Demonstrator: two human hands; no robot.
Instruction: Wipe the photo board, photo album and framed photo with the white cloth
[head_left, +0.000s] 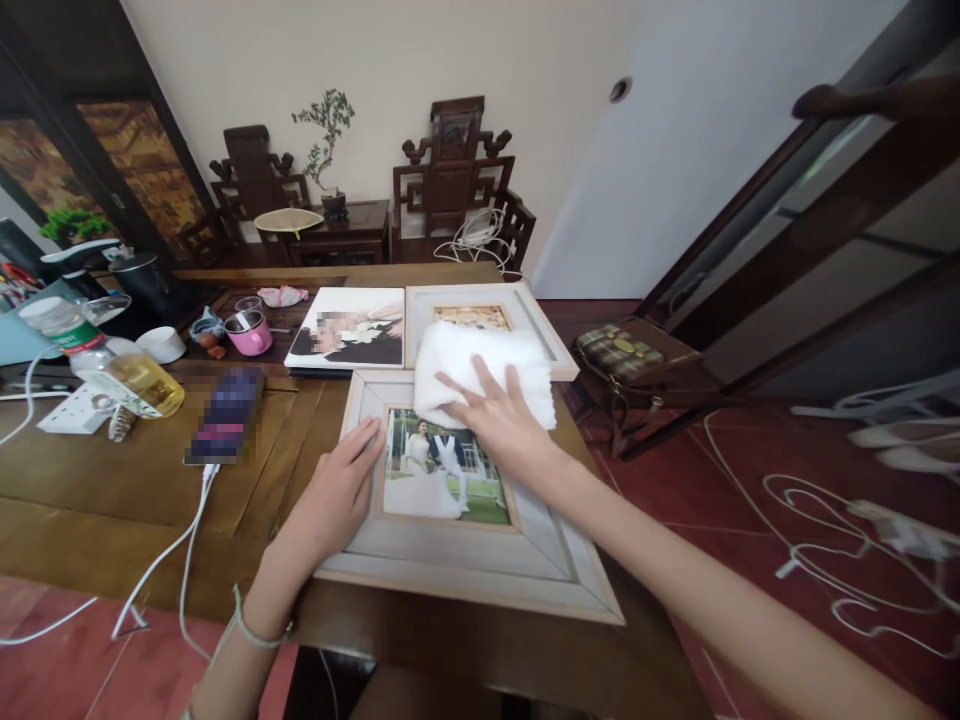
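A pale wooden picture frame [442, 555] holding a photo of two people in white on grass lies flat at the table's near edge. My left hand [341, 490] grips its left side, fingers together over the border. Over the upper right part of this frame, my right hand [499, 415] lies flat with fingers spread on a folded white cloth [480, 360]. The cloth hides the frame's top right and overlaps a second pale frame [551, 335] behind it. Left of that second frame is a panel with a partly blurred picture [349, 325].
On the wooden table [247, 560] to the left lie a phone [225, 415] with a white cable, an oil bottle [142, 380], a power strip [71, 405] and a pink cup [249, 332]. A plaid bag [619, 350] sits at the right, beyond the table edge.
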